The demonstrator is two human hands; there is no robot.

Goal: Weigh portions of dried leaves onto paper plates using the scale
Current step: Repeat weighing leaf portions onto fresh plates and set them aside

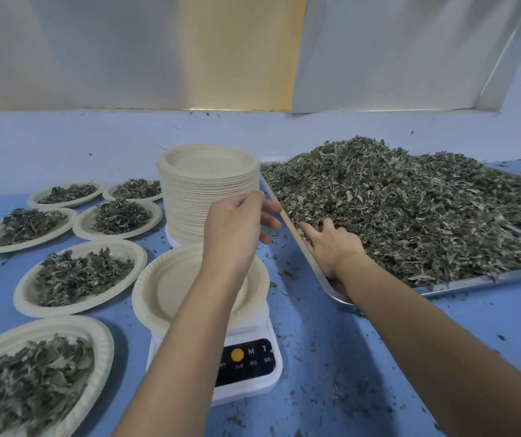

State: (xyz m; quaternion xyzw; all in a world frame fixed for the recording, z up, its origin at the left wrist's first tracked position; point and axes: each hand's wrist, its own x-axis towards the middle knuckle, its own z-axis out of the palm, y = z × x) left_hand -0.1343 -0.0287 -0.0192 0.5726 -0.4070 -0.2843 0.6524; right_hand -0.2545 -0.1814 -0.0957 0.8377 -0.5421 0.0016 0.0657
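Note:
A white scale (246, 370) stands near the front with an empty paper plate (164, 288) on it. My left hand (237, 222) hovers above that plate, beside a tall stack of paper plates (202, 184), fingers relaxed and holding nothing. My right hand (331, 244) lies flat with spread fingers on the edge of the heap of dried leaves (410, 209) piled in a metal tray (473, 280).
Several paper plates with leaf portions lie on the left of the blue table, such as the nearest filled plate (32, 380) and another filled plate (79, 275). Leaf crumbs are scattered over the blue table (331, 357). A wall with pale panels rises behind.

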